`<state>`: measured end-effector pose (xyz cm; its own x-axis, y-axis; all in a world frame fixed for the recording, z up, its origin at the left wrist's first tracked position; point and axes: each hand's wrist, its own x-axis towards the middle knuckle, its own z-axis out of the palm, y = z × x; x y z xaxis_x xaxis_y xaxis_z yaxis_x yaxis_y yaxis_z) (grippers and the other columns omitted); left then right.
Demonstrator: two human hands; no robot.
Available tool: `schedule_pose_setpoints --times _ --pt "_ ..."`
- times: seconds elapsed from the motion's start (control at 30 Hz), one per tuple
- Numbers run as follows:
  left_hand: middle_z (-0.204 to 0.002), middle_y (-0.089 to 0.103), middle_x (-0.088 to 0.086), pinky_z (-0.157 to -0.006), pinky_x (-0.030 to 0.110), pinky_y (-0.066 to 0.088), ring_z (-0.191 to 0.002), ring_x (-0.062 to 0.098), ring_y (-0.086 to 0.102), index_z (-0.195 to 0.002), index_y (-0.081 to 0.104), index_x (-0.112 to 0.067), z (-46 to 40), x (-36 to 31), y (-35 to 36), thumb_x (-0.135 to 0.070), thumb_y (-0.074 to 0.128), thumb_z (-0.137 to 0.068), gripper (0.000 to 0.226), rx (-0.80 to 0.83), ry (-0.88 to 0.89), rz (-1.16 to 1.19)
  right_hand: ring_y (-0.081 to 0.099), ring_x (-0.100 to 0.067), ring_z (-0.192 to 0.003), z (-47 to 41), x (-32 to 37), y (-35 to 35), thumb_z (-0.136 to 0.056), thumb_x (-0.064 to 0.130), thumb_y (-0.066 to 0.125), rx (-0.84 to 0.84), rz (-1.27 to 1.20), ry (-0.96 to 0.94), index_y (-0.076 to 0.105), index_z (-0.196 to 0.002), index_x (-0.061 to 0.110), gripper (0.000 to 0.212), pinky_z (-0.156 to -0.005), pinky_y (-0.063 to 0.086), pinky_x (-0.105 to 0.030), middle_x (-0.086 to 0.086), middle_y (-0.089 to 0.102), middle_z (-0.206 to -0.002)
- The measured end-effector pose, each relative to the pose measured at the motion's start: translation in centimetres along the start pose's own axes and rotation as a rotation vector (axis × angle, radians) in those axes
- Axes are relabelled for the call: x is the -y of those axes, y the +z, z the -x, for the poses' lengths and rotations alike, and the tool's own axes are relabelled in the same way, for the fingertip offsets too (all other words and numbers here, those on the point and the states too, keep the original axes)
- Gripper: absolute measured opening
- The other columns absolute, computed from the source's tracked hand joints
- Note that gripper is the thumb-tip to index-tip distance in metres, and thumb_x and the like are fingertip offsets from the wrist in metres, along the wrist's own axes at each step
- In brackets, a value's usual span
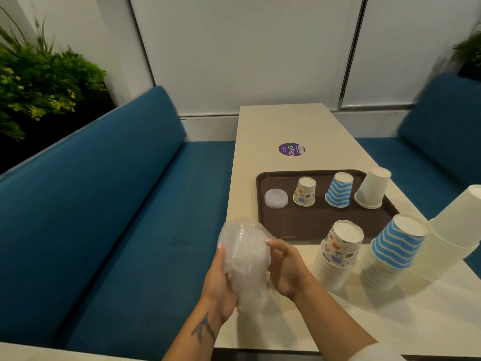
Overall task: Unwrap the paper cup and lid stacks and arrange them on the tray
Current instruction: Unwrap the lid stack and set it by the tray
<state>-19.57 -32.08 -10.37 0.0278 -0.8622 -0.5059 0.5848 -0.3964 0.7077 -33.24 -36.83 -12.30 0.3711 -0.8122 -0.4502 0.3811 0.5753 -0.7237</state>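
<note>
Both hands hold a crinkled clear plastic-wrapped stack of lids [244, 259] over the table's left edge. My left hand [221, 285] grips it from below and my right hand [285, 267] from the right side. The brown tray [299, 225] carries a small pile of clear lids [276, 198] and three upturned cups: a patterned cup [304, 191], a blue striped cup [339, 190] and a white cup [372, 188]. In front of the tray stand three upturned stacks: the patterned stack [338, 254], the blue striped stack [394, 248] and the white stack [453, 227].
The cream table [281, 126] has a purple round sticker [291, 149] beyond the tray. Blue bench seats [125, 230] run along both sides. Green plants [33, 82] stand at the far left, and a white wall panel is behind.
</note>
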Motion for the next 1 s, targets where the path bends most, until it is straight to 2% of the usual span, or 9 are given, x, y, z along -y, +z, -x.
schedule_pose_setpoints --times 0.1,0.17,0.23,0.33,0.43,0.5,0.57,0.83,1.0 --pt "-0.108 0.071 0.012 -0.090 0.051 0.051 -0.103 0.033 0.064 -0.111 0.065 -0.018 -0.2 0.0 -0.1 -0.053 0.038 -0.096 0.047 -0.079 0.053 -0.044 0.057 -0.032 -0.115 0.0 0.3 0.1 -0.060 0.039 0.070 -0.014 0.016 -0.008 0.061 -0.126 0.023 0.068 -0.088 0.051 -0.050 -0.009 0.066 -0.121" --pt "-0.103 0.072 0.010 -0.093 0.053 0.050 -0.100 0.031 0.065 -0.103 0.066 -0.018 -0.4 -0.1 -0.1 -0.048 0.042 -0.097 0.039 -0.118 0.091 -0.039 0.059 -0.031 -0.113 0.3 0.7 0.4 -0.064 0.039 0.068 -0.021 0.036 -0.020 0.059 -0.126 0.025 0.064 -0.081 0.054 -0.046 -0.009 0.068 -0.118" --pt "-0.096 0.072 0.009 -0.088 0.051 0.052 -0.093 0.029 0.066 -0.100 0.066 -0.015 -0.6 -0.2 -0.1 -0.041 0.046 -0.098 0.033 -0.169 0.104 -0.023 0.062 -0.029 -0.108 0.6 1.0 0.7 -0.064 0.037 0.068 -0.026 0.062 -0.039 0.056 -0.126 0.026 0.064 -0.069 0.056 -0.037 -0.009 0.068 -0.116" --pt "-0.093 0.071 0.010 -0.068 0.040 0.054 -0.084 0.028 0.066 -0.105 0.065 -0.011 -1.3 0.1 -0.4 -0.037 0.052 -0.097 0.030 -0.232 0.087 0.029 0.061 -0.025 -0.097 1.1 1.0 0.9 -0.060 0.031 0.063 -0.037 0.114 -0.029 0.056 -0.123 0.025 0.063 -0.057 0.052 -0.029 -0.007 0.067 -0.109" --pt "-0.093 0.071 0.011 -0.060 0.035 0.049 -0.081 0.027 0.066 -0.110 0.064 -0.009 -1.9 0.5 -0.9 -0.035 0.052 -0.097 0.032 -0.260 0.072 0.054 0.060 -0.026 -0.090 0.9 0.7 0.6 -0.055 0.029 0.062 -0.062 0.130 0.033 0.060 -0.115 0.018 0.061 -0.061 0.050 -0.031 -0.008 0.066 -0.101" --pt "-0.095 0.070 0.011 -0.064 0.037 0.052 -0.083 0.027 0.066 -0.115 0.063 -0.008 -2.2 0.7 -1.1 -0.034 0.054 -0.096 0.033 -0.265 0.069 0.057 0.057 -0.028 -0.096 0.5 0.6 0.4 -0.051 0.030 0.062 -0.103 0.168 0.070 0.062 -0.109 0.019 0.058 -0.074 0.046 -0.037 -0.009 0.065 -0.108" --pt "-0.096 0.070 0.011 -0.067 0.038 0.053 -0.084 0.027 0.066 -0.118 0.062 -0.009 -2.4 0.7 -1.4 -0.032 0.054 -0.097 0.033 -0.258 0.081 0.041 0.055 -0.028 -0.098 0.3 0.8 0.3 -0.048 0.030 0.063 -0.130 0.206 0.087 0.063 -0.105 0.020 0.057 -0.079 0.039 -0.041 -0.009 0.064 -0.111" --pt "-0.110 0.072 0.008 -0.083 0.048 0.053 -0.104 0.030 0.066 -0.118 0.063 -0.021 -2.9 -0.9 -1.5 -0.052 0.035 -0.099 0.046 -0.091 0.113 0.008 0.046 -0.024 -0.086 -0.1 1.7 0.3 -0.050 0.025 0.057 -0.148 0.285 0.040 0.062 -0.104 0.021 0.055 -0.059 0.029 -0.031 0.001 0.057 -0.086" --pt "-0.119 0.068 0.011 -0.078 0.050 0.051 -0.106 0.032 0.061 -0.122 0.062 -0.024 -3.7 -2.0 -2.1 -0.055 0.026 -0.099 0.052 0.004 0.019 0.021 0.048 -0.025 -0.089 0.0 2.2 0.5 -0.052 0.023 0.054 -0.131 0.321 0.010 0.060 -0.103 0.027 0.052 -0.062 0.034 -0.033 -0.002 0.057 -0.091"
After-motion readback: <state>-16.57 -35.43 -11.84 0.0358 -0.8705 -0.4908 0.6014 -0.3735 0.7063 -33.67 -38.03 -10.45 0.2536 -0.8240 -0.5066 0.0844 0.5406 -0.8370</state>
